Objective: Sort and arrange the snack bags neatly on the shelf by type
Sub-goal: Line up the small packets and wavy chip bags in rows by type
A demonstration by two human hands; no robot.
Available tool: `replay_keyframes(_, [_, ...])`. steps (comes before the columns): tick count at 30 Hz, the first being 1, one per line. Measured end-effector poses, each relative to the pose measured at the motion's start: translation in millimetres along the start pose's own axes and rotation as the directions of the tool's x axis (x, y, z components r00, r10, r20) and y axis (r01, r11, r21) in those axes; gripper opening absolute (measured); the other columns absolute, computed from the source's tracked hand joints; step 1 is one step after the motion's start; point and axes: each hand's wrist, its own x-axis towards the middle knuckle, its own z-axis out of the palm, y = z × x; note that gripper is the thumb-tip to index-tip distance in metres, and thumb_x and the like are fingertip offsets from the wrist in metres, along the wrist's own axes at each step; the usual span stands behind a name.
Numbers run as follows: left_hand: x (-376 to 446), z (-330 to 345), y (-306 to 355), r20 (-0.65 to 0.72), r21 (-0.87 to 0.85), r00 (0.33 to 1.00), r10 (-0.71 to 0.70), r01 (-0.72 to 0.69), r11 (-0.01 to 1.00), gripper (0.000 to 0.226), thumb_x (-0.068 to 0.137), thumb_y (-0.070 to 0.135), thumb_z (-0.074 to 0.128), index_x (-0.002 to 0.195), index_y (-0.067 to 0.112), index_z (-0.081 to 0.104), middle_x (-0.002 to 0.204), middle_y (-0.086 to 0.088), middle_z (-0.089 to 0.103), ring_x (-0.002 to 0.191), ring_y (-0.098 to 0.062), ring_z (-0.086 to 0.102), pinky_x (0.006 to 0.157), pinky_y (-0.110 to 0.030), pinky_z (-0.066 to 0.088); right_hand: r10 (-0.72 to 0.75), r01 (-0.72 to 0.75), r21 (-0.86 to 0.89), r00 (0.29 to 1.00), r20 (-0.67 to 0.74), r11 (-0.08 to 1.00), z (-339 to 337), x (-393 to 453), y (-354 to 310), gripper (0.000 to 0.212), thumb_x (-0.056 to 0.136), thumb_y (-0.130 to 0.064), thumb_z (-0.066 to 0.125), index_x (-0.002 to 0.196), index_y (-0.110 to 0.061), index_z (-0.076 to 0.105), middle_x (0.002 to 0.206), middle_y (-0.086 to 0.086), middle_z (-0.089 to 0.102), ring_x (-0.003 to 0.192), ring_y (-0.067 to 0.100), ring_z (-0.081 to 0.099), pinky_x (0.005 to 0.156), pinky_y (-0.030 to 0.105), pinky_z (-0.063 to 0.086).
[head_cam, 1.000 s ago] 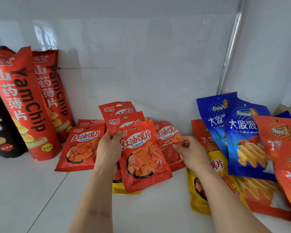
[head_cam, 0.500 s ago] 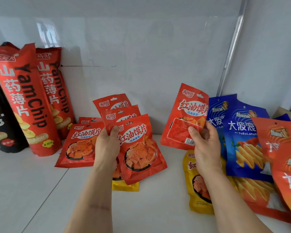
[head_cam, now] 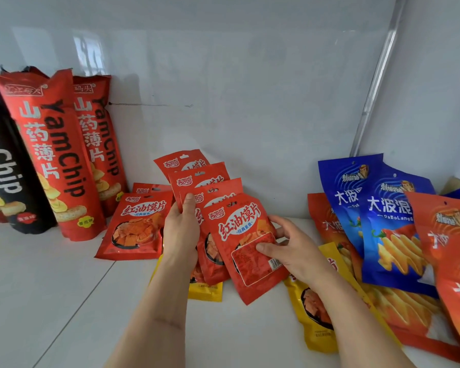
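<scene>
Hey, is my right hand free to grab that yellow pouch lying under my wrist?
Probably not yet. The right hand is holding a red pouch against the left hand's stack, and its forearm lies over the yellow pouch. Release the red one first.

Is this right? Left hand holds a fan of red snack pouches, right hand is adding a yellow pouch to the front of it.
Not quite. In the head view the pouch gripped by the right hand is red, the same type as the fan, not yellow. The rest stands: the left hand holds the fan of red pouches, and the right brings its pouch to the front. The yellow pouches lie on the shelf.
</scene>
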Motion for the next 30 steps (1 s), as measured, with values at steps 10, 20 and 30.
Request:
replay_keyframes(10, [-9.4,18.2,-4.6,0.017,0.063,0.999,-0.029,0.028,0.998,0.020,0.100,0.053,0.049,0.099,0.038,0.062,0.084,0.011,0.078,0.079,-0.016,0.077,0.079,-0.046,0.062,0.009,-0.009,-0.034,1.000,-0.017,0.999,3.6,-2.3,-4.8,0.070,0.076,-0.045,0.079,0.136,-0.037,0.044,0.104,-0.009,0.063,0.089,0.005,0.066,0.064,0.017,0.051])
replay_keyframes(20, [-6.9,10.5,-4.8,-0.091,0.059,0.996,0.014,-0.009,0.998,0.035,0.098,0.057,0.048,0.119,0.034,0.064,0.105,0.009,0.077,0.099,-0.017,0.074,0.090,-0.048,0.058,-0.008,0.068,0.198,0.958,-0.286,0.978,-3.7,4.8,1.5,0.041,0.075,-0.038,0.082,0.108,-0.034,0.058,0.103,-0.008,0.070,0.094,0.011,0.070,0.084,0.043,0.059])
replay_keyframes(30, [-7.5,9.1,-0.6,-0.116,-0.042,0.993,0.015,-0.020,0.999,0.030,0.098,0.056,0.049,0.111,0.033,0.063,0.106,0.005,0.077,0.099,-0.020,0.074,0.089,-0.048,0.059,-0.387,0.228,-0.331,0.725,-0.570,0.916,1.7,-5.2,-19.0,0.033,0.088,-0.029,0.070,0.118,-0.033,0.058,0.100,-0.005,0.055,0.093,0.015,0.060,0.075,0.036,0.055])
